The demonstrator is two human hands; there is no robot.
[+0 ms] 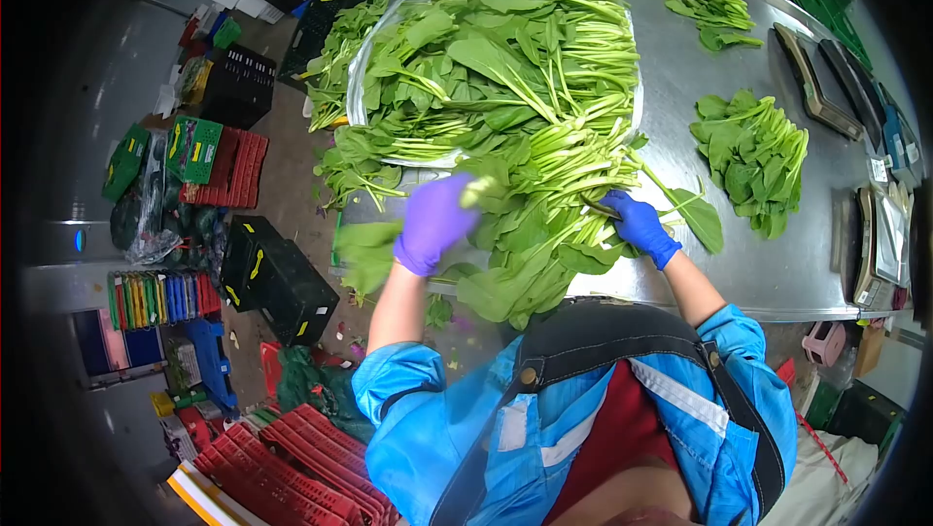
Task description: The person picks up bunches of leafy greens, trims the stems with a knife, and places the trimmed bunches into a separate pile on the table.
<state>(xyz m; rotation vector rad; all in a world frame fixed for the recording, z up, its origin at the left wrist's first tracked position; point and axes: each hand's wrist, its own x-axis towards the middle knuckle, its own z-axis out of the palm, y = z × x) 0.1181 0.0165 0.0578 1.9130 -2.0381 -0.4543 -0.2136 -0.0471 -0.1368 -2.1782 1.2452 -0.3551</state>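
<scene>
My left hand [437,222], in a purple glove, is closed around a piece of leafy greens, blurred by motion, at the left of the heap. Pale stem ends show at its fingers and leaves hang below. My right hand [641,227], also gloved, is closed on a dark-handled tool [600,207], perhaps a knife, against the stems. A large heap of leafy greens [505,50] with pale stems covers the middle of the metal table [671,88], partly in a white-rimmed container [362,69].
A bunch of greens [753,152] lies to the right, with smaller bunches [709,6] behind it. Trays and devices [816,84] stand along the table's right edge. Black crates [277,278], red crates [292,463] and green crates [194,149] stand at the left.
</scene>
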